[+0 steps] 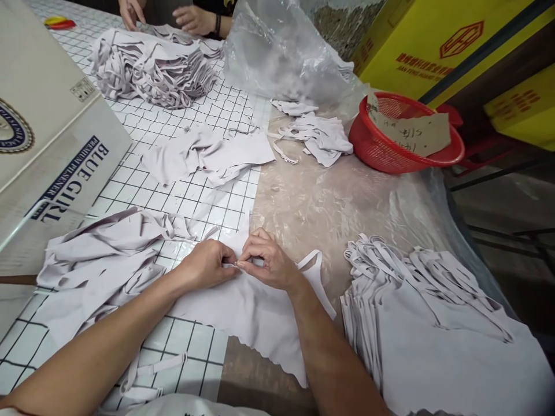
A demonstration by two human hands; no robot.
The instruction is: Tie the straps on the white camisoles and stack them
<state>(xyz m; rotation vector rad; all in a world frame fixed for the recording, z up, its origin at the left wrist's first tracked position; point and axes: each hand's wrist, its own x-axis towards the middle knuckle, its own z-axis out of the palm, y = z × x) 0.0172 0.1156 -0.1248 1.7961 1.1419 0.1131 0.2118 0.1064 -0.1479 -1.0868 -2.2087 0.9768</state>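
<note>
L hand (207, 264) & R hand (272, 261) pinch pale garment (255, 309) nr table's (197, 341) front edge, grips closed tog., prob. steadying it.

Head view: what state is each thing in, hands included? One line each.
Garment: spread out, partly rumpled
Left hand: pinching garment
Right hand: pinching garment
Right stack: layered, straps bunched
Left pile: loose, rumpled
Far stack: piled in layers
Clear plastic bag: crumpled
Red basket: holding cardboard
Blue Girl carton: open or closed, can't tell
</note>
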